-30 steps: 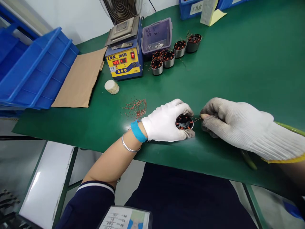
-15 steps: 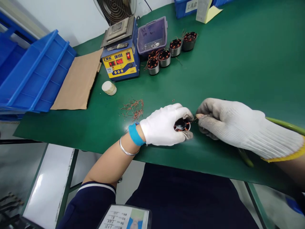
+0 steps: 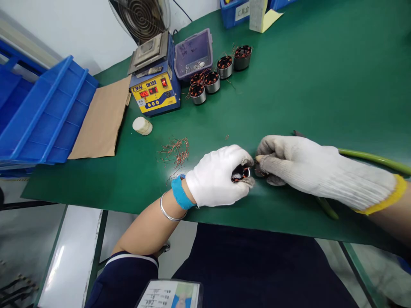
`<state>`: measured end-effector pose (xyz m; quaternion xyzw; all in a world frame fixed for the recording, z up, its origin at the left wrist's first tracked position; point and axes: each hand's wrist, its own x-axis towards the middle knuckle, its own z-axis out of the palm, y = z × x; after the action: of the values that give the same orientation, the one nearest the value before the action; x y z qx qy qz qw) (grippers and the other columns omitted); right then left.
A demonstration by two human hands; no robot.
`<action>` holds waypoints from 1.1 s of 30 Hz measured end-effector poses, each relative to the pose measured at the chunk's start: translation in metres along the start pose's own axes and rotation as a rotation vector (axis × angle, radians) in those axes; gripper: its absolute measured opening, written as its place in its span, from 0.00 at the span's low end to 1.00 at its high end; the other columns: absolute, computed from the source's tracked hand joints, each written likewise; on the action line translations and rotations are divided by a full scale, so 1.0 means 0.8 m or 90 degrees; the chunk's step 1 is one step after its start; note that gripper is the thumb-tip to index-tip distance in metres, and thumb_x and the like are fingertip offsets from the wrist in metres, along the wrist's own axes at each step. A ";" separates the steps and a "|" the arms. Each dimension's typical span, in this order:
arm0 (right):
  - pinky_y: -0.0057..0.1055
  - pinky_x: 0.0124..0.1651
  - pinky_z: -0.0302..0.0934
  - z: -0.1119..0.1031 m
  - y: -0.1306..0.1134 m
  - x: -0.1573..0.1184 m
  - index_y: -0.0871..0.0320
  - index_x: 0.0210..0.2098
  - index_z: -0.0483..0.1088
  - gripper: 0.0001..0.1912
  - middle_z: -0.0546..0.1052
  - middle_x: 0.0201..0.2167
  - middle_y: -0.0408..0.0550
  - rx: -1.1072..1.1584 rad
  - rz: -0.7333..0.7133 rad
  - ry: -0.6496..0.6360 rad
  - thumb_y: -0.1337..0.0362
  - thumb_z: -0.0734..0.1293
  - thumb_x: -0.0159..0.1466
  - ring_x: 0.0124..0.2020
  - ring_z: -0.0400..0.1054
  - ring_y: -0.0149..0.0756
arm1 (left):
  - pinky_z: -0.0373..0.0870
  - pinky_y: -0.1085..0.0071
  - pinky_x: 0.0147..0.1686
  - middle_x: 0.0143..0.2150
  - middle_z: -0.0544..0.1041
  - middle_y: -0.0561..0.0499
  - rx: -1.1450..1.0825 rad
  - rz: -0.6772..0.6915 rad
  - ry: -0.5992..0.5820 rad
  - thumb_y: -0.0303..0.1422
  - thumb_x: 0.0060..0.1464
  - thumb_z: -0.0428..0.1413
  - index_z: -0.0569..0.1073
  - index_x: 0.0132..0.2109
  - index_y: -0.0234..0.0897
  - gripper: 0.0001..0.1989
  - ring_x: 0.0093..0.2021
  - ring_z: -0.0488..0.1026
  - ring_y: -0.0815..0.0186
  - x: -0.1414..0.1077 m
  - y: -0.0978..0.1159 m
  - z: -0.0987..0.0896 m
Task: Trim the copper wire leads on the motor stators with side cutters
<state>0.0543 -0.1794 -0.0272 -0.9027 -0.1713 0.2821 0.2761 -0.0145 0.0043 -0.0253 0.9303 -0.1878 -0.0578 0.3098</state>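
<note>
My left hand (image 3: 220, 176), in a white glove, is closed around a motor stator (image 3: 240, 173) with copper windings inside a metal ring. Its opening faces up between my thumb and fingers, which cover most of its outside. Just to the right, my right hand (image 3: 289, 164), in a white knit glove with greyed fingertips, is pinched at the stator's edge. A thin copper wire runs into that pinch, mostly hidden by the fingers. Beneath the right hand lie green-handled pliers (image 3: 374, 157), largely covered by the glove.
Cut copper wire ends (image 3: 176, 150) lie left of my hands. Farther back are a white round container (image 3: 142, 125), a blue and yellow CM 550 unit (image 3: 156, 96), a purple bin (image 3: 209, 45) and several stators (image 3: 224, 67). Cardboard (image 3: 99, 119) and blue crates (image 3: 48, 111) stand left.
The view has shifted slightly, so the bench items appear moved. My right fingertips are a little closer to the stator. The left hand keeps its hold.
</note>
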 end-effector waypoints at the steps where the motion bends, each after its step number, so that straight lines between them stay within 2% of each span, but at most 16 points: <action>1: 0.32 0.28 0.52 -0.001 -0.002 0.000 0.53 0.31 0.66 0.07 0.73 0.17 0.36 -0.028 0.015 -0.007 0.59 0.60 0.63 0.16 0.62 0.30 | 0.71 0.64 0.43 0.43 0.77 0.48 0.017 -0.006 0.003 0.30 0.52 0.53 0.71 0.42 0.37 0.09 0.42 0.73 0.62 -0.001 0.003 0.001; 3: 0.32 0.30 0.52 -0.002 -0.007 -0.001 0.52 0.32 0.67 0.07 0.74 0.17 0.35 -0.051 0.051 -0.057 0.60 0.59 0.63 0.17 0.63 0.30 | 0.71 0.63 0.44 0.42 0.77 0.48 0.055 -0.022 0.008 0.30 0.52 0.53 0.71 0.41 0.38 0.09 0.42 0.73 0.61 -0.002 0.008 0.004; 5: 0.32 0.30 0.51 -0.003 -0.010 -0.001 0.52 0.33 0.66 0.07 0.73 0.16 0.34 -0.047 0.051 -0.073 0.59 0.59 0.63 0.16 0.62 0.30 | 0.71 0.62 0.44 0.41 0.77 0.47 0.085 -0.042 0.014 0.30 0.50 0.53 0.71 0.41 0.38 0.09 0.42 0.73 0.59 -0.001 0.011 0.008; 11: 0.30 0.27 0.51 0.005 -0.001 0.002 0.53 0.31 0.65 0.07 0.72 0.17 0.35 -0.008 -0.031 -0.038 0.58 0.60 0.60 0.18 0.66 0.31 | 0.71 0.63 0.41 0.36 0.75 0.48 0.125 -0.081 0.035 0.33 0.53 0.52 0.70 0.35 0.40 0.03 0.37 0.72 0.61 0.003 0.010 0.021; 17: 0.29 0.24 0.52 0.004 0.003 0.001 0.53 0.29 0.65 0.07 0.71 0.17 0.37 -0.009 -0.067 -0.078 0.58 0.61 0.60 0.17 0.65 0.31 | 0.72 0.67 0.42 0.36 0.79 0.49 -0.009 -0.075 0.104 0.31 0.56 0.52 0.70 0.33 0.40 0.04 0.38 0.75 0.64 0.000 0.003 0.021; 20: 0.29 0.24 0.51 0.002 0.000 -0.007 0.53 0.26 0.65 0.07 0.71 0.18 0.38 -0.055 -0.136 -0.098 0.59 0.61 0.58 0.17 0.62 0.30 | 0.73 0.68 0.44 0.38 0.80 0.50 -0.122 -0.109 0.121 0.30 0.55 0.54 0.68 0.30 0.40 0.06 0.40 0.76 0.65 0.004 0.002 0.021; 23: 0.29 0.24 0.51 0.000 -0.002 -0.016 0.53 0.26 0.66 0.08 0.73 0.21 0.39 -0.040 -0.209 -0.105 0.58 0.60 0.56 0.19 0.62 0.30 | 0.74 0.68 0.45 0.37 0.79 0.50 -0.150 -0.158 0.122 0.28 0.53 0.54 0.65 0.26 0.39 0.08 0.40 0.75 0.65 0.009 0.001 0.023; 25: 0.29 0.24 0.51 -0.001 0.001 -0.020 0.53 0.26 0.66 0.11 0.72 0.20 0.40 0.004 -0.224 -0.135 0.54 0.59 0.58 0.19 0.61 0.31 | 0.74 0.67 0.47 0.39 0.79 0.49 -0.161 -0.177 0.111 0.29 0.54 0.54 0.67 0.28 0.39 0.06 0.42 0.76 0.64 0.011 0.001 0.020; 26: 0.30 0.24 0.51 -0.001 0.004 -0.022 0.53 0.26 0.66 0.14 0.72 0.20 0.41 0.014 -0.229 -0.142 0.52 0.59 0.59 0.19 0.60 0.31 | 0.75 0.66 0.50 0.43 0.80 0.48 -0.182 -0.182 0.102 0.30 0.54 0.55 0.70 0.32 0.38 0.03 0.45 0.77 0.63 0.010 0.001 0.016; 27: 0.30 0.25 0.52 -0.001 0.008 -0.023 0.52 0.28 0.68 0.15 0.73 0.21 0.41 0.005 -0.237 -0.133 0.49 0.59 0.59 0.20 0.61 0.32 | 0.75 0.65 0.51 0.47 0.80 0.46 -0.207 -0.188 0.093 0.32 0.53 0.56 0.72 0.37 0.38 0.04 0.49 0.77 0.62 0.009 0.001 0.010; 28: 0.31 0.26 0.52 -0.001 0.012 -0.024 0.52 0.31 0.71 0.16 0.75 0.23 0.42 -0.029 -0.255 -0.100 0.48 0.61 0.59 0.21 0.62 0.33 | 0.75 0.64 0.53 0.52 0.79 0.44 -0.229 -0.194 0.079 0.33 0.52 0.58 0.73 0.43 0.37 0.11 0.52 0.76 0.60 0.006 0.002 0.002; 30: 0.33 0.30 0.51 0.001 0.020 -0.023 0.50 0.43 0.76 0.17 0.79 0.30 0.44 -0.150 -0.321 0.021 0.50 0.63 0.59 0.25 0.66 0.36 | 0.75 0.61 0.53 0.58 0.76 0.41 -0.227 -0.212 0.030 0.37 0.46 0.63 0.70 0.54 0.34 0.28 0.55 0.76 0.56 0.000 0.004 -0.017; 32: 0.34 0.32 0.49 0.006 0.027 -0.019 0.47 0.53 0.75 0.20 0.80 0.34 0.46 -0.287 -0.385 0.128 0.53 0.61 0.64 0.27 0.67 0.38 | 0.76 0.58 0.53 0.59 0.75 0.40 -0.164 -0.217 -0.047 0.40 0.39 0.66 0.66 0.60 0.34 0.40 0.55 0.76 0.53 -0.007 0.006 -0.034; 33: 0.35 0.33 0.47 0.009 0.029 -0.017 0.46 0.54 0.74 0.20 0.79 0.33 0.46 -0.342 -0.404 0.151 0.54 0.59 0.66 0.26 0.66 0.38 | 0.76 0.58 0.53 0.59 0.74 0.40 -0.126 -0.213 -0.084 0.42 0.37 0.68 0.65 0.61 0.35 0.44 0.55 0.75 0.52 -0.010 0.007 -0.040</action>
<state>0.0431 -0.2010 -0.0404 -0.8711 -0.4750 0.0227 0.1223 -0.0166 0.0209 0.0033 0.9078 -0.0442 -0.1874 0.3725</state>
